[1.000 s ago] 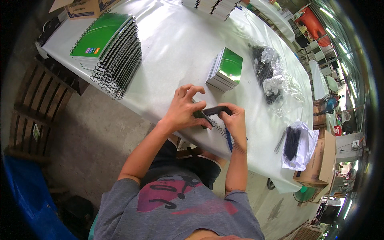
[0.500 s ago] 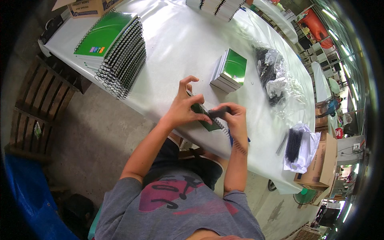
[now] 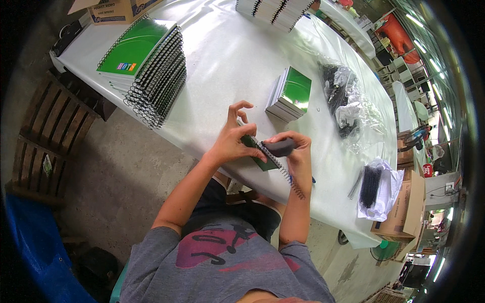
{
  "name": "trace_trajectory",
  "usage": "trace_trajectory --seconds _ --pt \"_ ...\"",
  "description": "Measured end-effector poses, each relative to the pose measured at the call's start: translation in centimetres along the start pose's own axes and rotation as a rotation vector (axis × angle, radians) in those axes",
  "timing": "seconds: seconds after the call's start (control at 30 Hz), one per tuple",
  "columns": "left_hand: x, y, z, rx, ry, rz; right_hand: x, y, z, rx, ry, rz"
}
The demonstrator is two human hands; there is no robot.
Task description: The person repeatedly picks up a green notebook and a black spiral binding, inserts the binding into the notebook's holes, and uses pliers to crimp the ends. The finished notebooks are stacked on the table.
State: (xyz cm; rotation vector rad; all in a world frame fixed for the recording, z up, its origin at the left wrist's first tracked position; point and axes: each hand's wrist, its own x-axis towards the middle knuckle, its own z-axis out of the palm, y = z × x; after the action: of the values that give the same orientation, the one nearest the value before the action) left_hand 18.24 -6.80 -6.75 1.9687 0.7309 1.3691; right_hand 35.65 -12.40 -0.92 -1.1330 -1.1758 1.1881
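Near the table's front edge my left hand [image 3: 228, 143] is closed on a small green notebook [image 3: 269, 164], its thumb along the near side and its fingers curled over the far side. A dark spiral wire [image 3: 286, 175] runs along the notebook's right edge, its loose end hanging past the lower corner toward my right wrist. My right hand [image 3: 301, 155] grips a smooth dark grey object [image 3: 281, 148], whose kind I cannot make out, right against the wire. Beyond the hands stands a short stack of small green-covered books [image 3: 297, 90].
A tall stack of spiral-bound green notebooks [image 3: 132, 46] stands at left on the white-covered table [image 3: 217, 65]. At right are a clear plastic bag with black contents [image 3: 359, 106], black coils [image 3: 371, 187] on white wrapping and a cardboard box [image 3: 400, 209]. White bound stacks [image 3: 273, 12] stand at back.
My right hand has turned the dark grey object, so more of its broad side shows. The wire's loose end now hangs a little lower and further left beside my right wrist.
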Motion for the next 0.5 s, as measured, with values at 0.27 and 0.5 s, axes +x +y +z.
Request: trace_trajectory --seconds 0.27,0.5 --pt "0.35 0.29 -0.15 -0.076 0.035 -0.144 0.22 0.39 0.35 0.023 0.011 -0.024" --pt "0.27 -0.22 -0.18 -0.024 0.029 -0.113 0.50 0.28 0.55 0.137 0.013 -0.043"
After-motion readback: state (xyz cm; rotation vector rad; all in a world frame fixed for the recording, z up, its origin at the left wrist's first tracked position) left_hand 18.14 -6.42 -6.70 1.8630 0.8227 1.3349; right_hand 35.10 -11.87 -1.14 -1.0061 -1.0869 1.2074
